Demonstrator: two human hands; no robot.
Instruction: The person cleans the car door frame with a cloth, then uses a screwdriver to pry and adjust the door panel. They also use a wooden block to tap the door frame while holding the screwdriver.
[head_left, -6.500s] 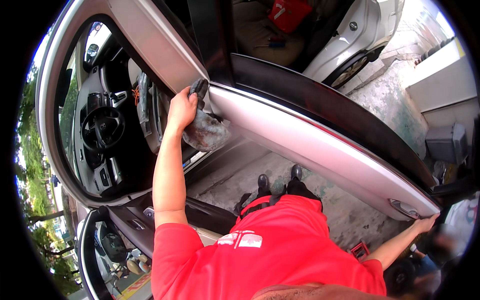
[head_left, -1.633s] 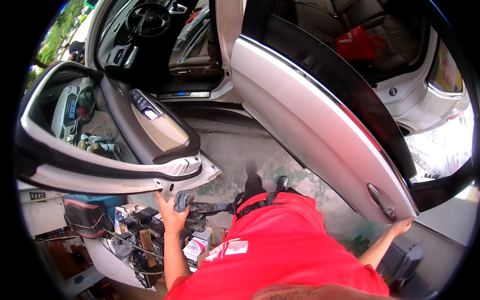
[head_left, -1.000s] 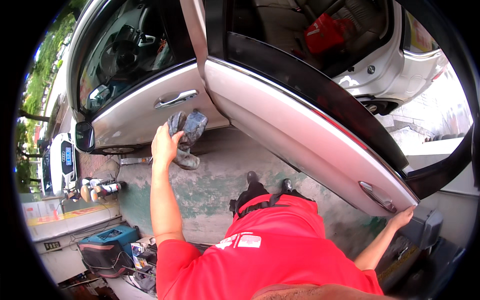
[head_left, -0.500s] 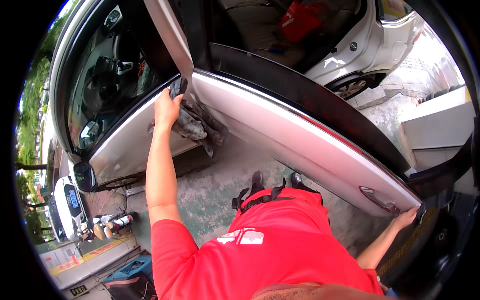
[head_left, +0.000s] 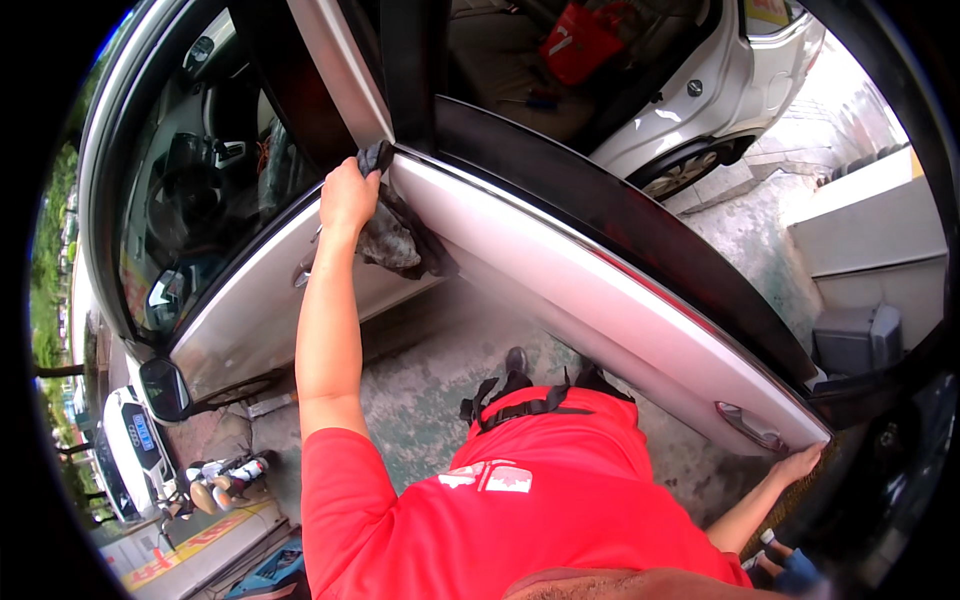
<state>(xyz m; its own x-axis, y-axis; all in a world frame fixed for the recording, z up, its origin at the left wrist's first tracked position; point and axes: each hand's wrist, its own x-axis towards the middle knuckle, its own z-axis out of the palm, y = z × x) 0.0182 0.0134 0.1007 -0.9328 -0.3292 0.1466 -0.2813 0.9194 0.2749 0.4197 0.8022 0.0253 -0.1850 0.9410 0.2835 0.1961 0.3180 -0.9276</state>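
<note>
My left hand (head_left: 347,200) is closed round the top of a grimy dark cloth (head_left: 393,240), which hangs down where the front door (head_left: 250,262) meets the opened rear door (head_left: 540,235) of a silver car. The upper end of the cloth touches the rear door's front upper corner. My right hand (head_left: 797,464) grips the free edge of that rear door, just past its chrome handle (head_left: 750,425). Its thumb side lies on the outer panel; the fingertips behind the edge are hidden.
A red bag (head_left: 580,45) lies on the rear seat. A side mirror (head_left: 163,388) sticks out at the left. Behind it stand a white car (head_left: 135,440) and scooters (head_left: 225,480). A grey box (head_left: 857,338) sits by a low wall at the right.
My left hand has slid right and slightly up with the cloth, closer to the rear door's corner. My right hand stays on the door edge. The whole view has shifted a little.
</note>
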